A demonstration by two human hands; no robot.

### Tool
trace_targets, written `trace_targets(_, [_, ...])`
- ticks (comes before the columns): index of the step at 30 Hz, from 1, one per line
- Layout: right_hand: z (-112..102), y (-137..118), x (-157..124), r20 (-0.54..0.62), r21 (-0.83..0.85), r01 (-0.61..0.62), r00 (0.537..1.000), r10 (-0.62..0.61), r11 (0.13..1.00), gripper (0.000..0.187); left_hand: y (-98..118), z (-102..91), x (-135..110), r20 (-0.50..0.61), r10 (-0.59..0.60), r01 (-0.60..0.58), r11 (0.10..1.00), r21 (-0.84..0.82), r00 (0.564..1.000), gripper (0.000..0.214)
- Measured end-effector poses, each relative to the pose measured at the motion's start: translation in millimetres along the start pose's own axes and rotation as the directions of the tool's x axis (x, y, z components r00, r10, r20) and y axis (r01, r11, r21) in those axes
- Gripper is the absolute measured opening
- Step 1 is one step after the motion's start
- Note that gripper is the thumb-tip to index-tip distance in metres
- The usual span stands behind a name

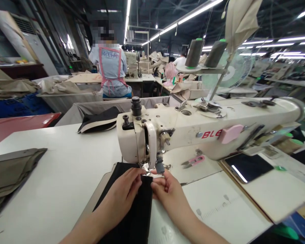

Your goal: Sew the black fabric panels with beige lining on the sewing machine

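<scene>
A piece of black fabric (pixel 136 220) lies on the sewing machine's bed with a beige fabric layer (pixel 98 193) showing along its left side. Its far end reaches the presser foot (pixel 147 168) of the white sewing machine (pixel 178 123). My left hand (pixel 120 193) rests over the black fabric, thumb and fingers pinched on it just left of the foot. On the other side, my right hand (pixel 170 195) pinches the fabric's right edge close in front of the needle area. The fingertips partly cover the spot under the foot.
Pink thread snips (pixel 194 162) lie behind the right hand, and a phone (pixel 247 166) sits farther right. Folded black-and-beige fabric (pixel 100 120) is behind the machine head. Stacked olive pieces (pixel 12 176) lie at left. A person (pixel 110 67) sits ahead, back turned.
</scene>
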State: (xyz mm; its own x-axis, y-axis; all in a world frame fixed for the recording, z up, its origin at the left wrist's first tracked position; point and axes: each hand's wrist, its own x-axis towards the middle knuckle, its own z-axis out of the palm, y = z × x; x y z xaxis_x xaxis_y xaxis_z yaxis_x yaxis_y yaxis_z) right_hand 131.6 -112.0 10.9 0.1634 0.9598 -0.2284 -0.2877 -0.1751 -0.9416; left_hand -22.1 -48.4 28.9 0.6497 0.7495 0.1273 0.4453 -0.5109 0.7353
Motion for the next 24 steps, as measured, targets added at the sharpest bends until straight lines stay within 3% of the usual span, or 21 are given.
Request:
trace_targets(10, [-2.0, 3.7, -1.2, 0.02, -0.126, 0.089, 0.996, -0.088, 0.988, 0.032, -2.2, -1.3, 26.8, 0.174, -0.123, 0.12, 0.992, 0.025, 0.977, 0.017])
trace_targets(13, [2.5, 10.4, -9.7, 0.041, -0.293, 0.096, 0.995, -0.088, 0.951, 0.045, -4.9, 1.2, 25.7, 0.114, -0.191, 0.185, 0.981, 0.062, 0.975, 0.016])
trace_targets(16, [3.8, 15.1, -13.5, 0.092, -0.434, 0.1, 0.994, -0.067, 0.895, 0.038, -3.7, 4.1, 23.4, 0.021, -0.268, 0.265, 0.958, 0.11, 0.963, 0.015])
trace_targets(20, [-0.1, 10.4, -6.0, 0.108, -0.326, -0.017, 0.993, 0.055, 0.945, 0.039, 4.2, 2.6, 25.1, -0.023, -0.36, 0.36, 0.925, 0.117, 0.933, 0.012])
trace_targets(24, [-1.3, 2.5, 2.9, 0.133, -0.318, -0.016, 0.989, 0.061, 0.948, 0.041, 8.8, 0.5, 29.6, -0.009, -0.443, 0.442, 0.892, 0.099, 0.897, 0.021])
